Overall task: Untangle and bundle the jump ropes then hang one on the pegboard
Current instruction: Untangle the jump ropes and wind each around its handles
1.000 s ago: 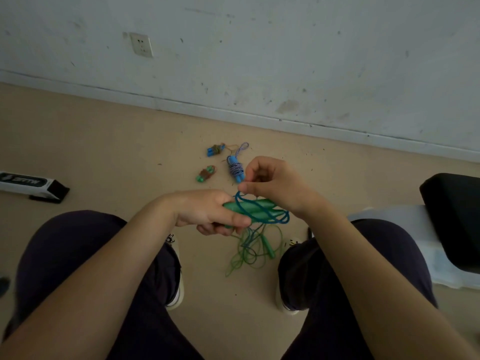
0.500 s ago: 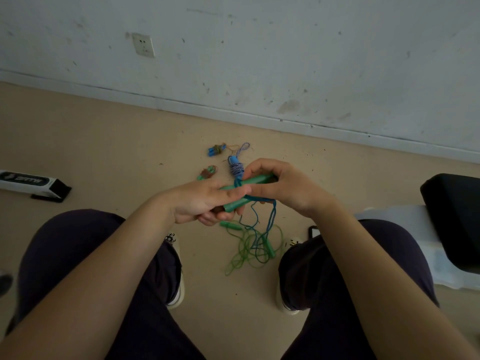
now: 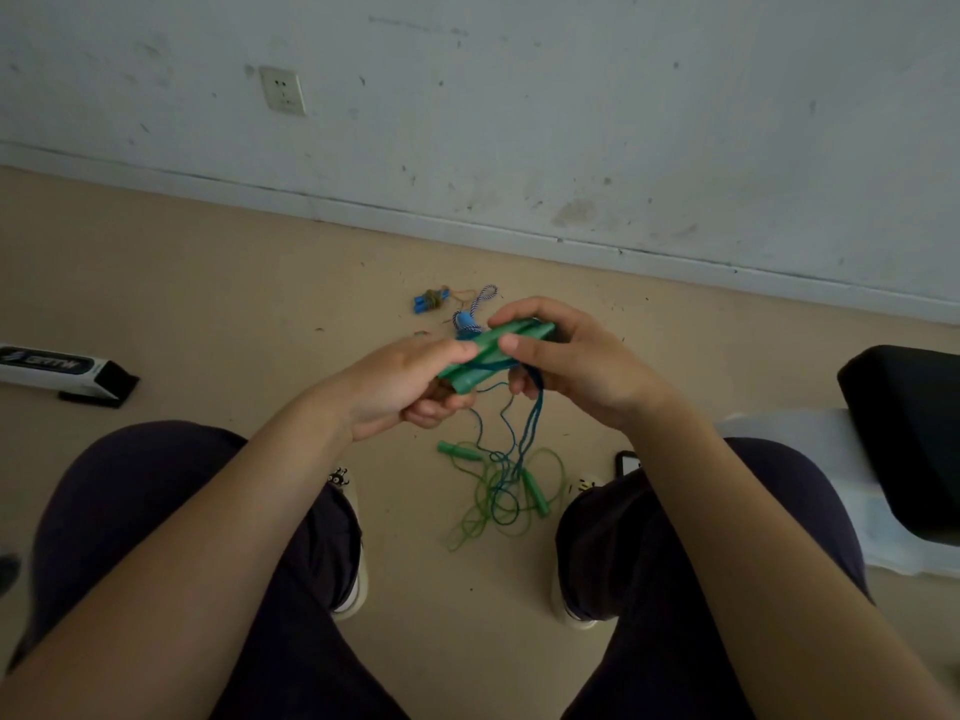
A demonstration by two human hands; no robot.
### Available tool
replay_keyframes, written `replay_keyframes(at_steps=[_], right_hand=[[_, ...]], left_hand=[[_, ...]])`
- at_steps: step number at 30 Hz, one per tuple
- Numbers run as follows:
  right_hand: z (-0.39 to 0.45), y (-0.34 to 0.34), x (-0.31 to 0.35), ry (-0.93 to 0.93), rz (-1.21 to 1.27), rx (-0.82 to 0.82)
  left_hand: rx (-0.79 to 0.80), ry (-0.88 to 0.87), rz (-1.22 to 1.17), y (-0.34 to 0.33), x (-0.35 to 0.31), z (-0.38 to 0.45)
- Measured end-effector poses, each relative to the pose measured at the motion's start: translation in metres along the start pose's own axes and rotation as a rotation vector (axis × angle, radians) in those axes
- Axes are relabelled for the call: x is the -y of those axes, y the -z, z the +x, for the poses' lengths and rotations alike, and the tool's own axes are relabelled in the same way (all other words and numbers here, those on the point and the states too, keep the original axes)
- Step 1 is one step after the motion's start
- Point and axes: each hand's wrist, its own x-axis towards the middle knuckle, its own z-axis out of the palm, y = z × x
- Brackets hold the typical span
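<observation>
Both hands hold a pair of green jump-rope handles (image 3: 491, 350) side by side above the floor between my knees. My left hand (image 3: 410, 387) grips their lower left end. My right hand (image 3: 566, 356) curls over their upper right end, and dark blue cord (image 3: 530, 433) hangs down from under its fingers. The cord drops into a tangle of light green rope (image 3: 498, 498) with two small green handles on the floor. A blue-handled rope (image 3: 470, 314) with striped cord lies just beyond my hands. No pegboard is in view.
A small blue bundle (image 3: 428, 299) lies on the floor near the wall. A white and black box (image 3: 62, 368) lies at the left. A black cushion on a white surface (image 3: 904, 439) is at the right. A phone (image 3: 627, 462) lies by my right knee.
The loops of blue cord that were wound round the handles have come off and now hang loose. Both hands have risen a little with the handles.
</observation>
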Motion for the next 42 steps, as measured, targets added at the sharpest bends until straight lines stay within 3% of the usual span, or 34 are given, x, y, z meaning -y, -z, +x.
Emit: replay_keyframes(at_steps=[5,10,17,31,36,42], right_hand=[[0.002,-0.006,-0.005,-0.011,0.09,-0.084],[0.002,-0.006,-0.004,0.025,0.126,-0.116],[0.005,-0.008,-0.009,0.05,0.1,-0.156],[0.003,-0.009,-0.006,0.032,-0.046,-0.127],[0.003,-0.006,-0.003,0.039,-0.017,-0.117],[0.003,-0.001,-0.004,0.052,0.005,-0.075]], left_hand=[[-0.007,-0.036,-0.019,-0.004,0.004,-0.001],[-0.115,-0.126,-0.024,-0.003,0.004,-0.002],[-0.208,-0.076,0.065,-0.011,0.004,0.0],[-0.025,0.03,0.196,-0.012,0.006,-0.003],[-0.079,-0.016,0.097,-0.008,0.008,-0.002],[-0.003,-0.019,0.061,-0.008,0.005,-0.004]])
